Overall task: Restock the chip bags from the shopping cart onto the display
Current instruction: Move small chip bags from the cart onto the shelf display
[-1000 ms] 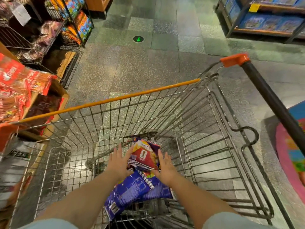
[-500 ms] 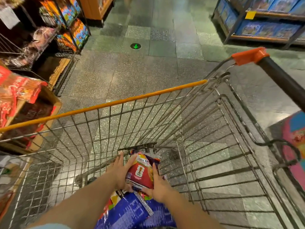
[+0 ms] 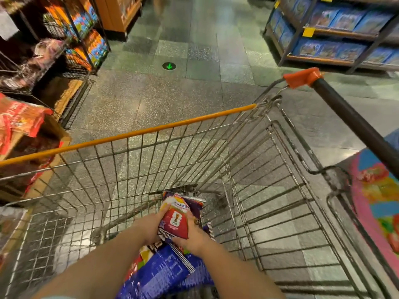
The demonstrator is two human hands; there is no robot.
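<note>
Both my hands reach down into a wire shopping cart (image 3: 133, 134) with an orange rim. A red chip bag (image 3: 177, 219) with a trophy logo is gripped between them: my left hand (image 3: 151, 225) curls round its left edge, my right hand (image 3: 192, 236) holds its right and lower edge. Under it lie a dark purple bag (image 3: 195, 202) and large blue chip bags (image 3: 164, 272) at the cart's near end. A cardboard display box (image 3: 43, 145) with red bags (image 3: 19, 119) stands at the left.
The cart's black handle with an orange cap (image 3: 349, 117) runs at the right. Wire racks of snack packs (image 3: 82, 35) line the left, blue-boxed shelves (image 3: 336, 29) the far right. A colourful pink display (image 3: 377, 197) sits close on the right. A tiled aisle (image 3: 183, 87) lies ahead.
My hands went from resting beside the red bag to closing on it from both sides. The bag now stands more upright above the blue bags.
</note>
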